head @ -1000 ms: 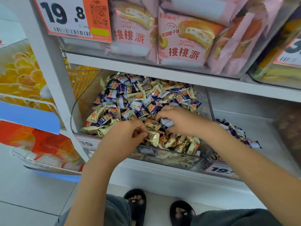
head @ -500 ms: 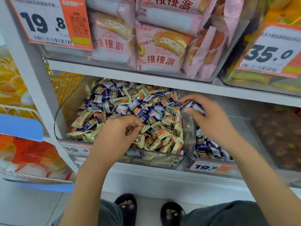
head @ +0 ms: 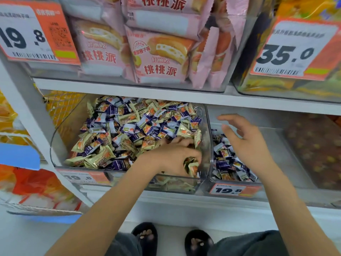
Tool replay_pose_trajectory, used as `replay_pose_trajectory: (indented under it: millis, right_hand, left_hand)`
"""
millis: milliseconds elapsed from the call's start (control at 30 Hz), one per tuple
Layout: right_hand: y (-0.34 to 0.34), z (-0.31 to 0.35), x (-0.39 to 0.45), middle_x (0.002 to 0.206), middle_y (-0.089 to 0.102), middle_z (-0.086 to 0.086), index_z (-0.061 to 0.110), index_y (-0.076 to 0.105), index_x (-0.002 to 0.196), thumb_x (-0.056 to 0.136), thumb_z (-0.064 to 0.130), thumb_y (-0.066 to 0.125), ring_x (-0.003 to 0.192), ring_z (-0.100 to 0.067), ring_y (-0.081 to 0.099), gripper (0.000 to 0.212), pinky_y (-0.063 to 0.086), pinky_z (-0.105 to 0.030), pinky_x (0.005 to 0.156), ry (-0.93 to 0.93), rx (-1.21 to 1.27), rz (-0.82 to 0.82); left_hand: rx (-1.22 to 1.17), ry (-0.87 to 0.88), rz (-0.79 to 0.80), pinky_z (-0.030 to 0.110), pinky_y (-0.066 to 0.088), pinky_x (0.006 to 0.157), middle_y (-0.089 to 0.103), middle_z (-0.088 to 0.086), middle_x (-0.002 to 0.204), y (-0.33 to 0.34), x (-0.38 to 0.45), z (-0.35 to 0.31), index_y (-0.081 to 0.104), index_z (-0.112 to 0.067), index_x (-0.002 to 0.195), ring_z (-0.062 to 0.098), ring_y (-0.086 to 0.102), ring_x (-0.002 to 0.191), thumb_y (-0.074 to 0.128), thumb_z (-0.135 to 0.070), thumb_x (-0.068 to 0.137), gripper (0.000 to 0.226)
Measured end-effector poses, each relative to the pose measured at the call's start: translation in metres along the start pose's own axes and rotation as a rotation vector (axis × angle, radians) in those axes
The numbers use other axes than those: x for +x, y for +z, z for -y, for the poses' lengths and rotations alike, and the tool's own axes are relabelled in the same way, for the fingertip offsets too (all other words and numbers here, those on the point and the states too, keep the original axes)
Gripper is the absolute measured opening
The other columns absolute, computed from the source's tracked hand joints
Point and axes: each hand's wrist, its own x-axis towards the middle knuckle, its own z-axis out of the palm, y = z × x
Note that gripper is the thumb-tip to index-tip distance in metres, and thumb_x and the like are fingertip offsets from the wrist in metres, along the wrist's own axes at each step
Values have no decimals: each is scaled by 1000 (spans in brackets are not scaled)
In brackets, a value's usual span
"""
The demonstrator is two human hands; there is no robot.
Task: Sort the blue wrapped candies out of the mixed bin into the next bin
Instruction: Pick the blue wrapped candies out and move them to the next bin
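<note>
Head view looks down on a shop shelf where a clear mixed bin (head: 60, 126) holds a heap of blue wrapped candies (head: 153, 130) jumbled with gold wrapped candies (head: 99, 157); the blue ones lie thickest through the middle and back of the pile, the gold ones along the front. Just to its right, across a shared clear wall, stands the next bin (head: 239, 182), with a smaller pile of blue pieces gathered at its front left corner. The right hand (head: 245, 145) hangs over that pile with fingers spread and relaxed, holding nothing, which reads as the release end of one transfer. The left hand (head: 171, 156) is down in the front right corner of the mixed bin, fingers curled into the candies; a gold wrapper shows by its thumb, but whether it truly grips that piece or any blue one under the palm I cannot tell. The step in hand looks like the change from dropping off to fetching again, and much sorting remains, since many blue pieces are in the heap. The next move likely calls for the right hand to cross the dividing wall and pinch only blue wrappers, while the left parts the gold ones to uncover them. Pink snack packs (head: 158, 56) and orange price tags (head: 35, 32) sit on the shelf above.
</note>
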Motion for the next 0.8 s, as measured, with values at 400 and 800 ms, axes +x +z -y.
replay_pose_trajectory:
  millis: [400, 800]
  right_hand:
    - [11, -22, 3, 93, 65, 16, 29, 66, 100, 92, 8, 53, 90, 0, 59, 25, 41, -19, 78, 45, 74, -26]
    - [35, 52, 15, 99, 68, 5, 24, 67, 106, 88, 9, 60, 87, -9, 62, 24, 51, -23, 80, -329, -598, 909]
  left_hand:
    - [-137, 112, -290, 48, 30, 103, 47, -28, 113, -7, -14, 48, 55, -36, 75, 6, 35, 117, 74, -38, 63, 22]
    - [-178, -7, -540, 54, 35, 97, 49, -32, 110, -5, -30, 63, 54, -41, 85, 11, 43, 114, 59, -50, 53, 33]
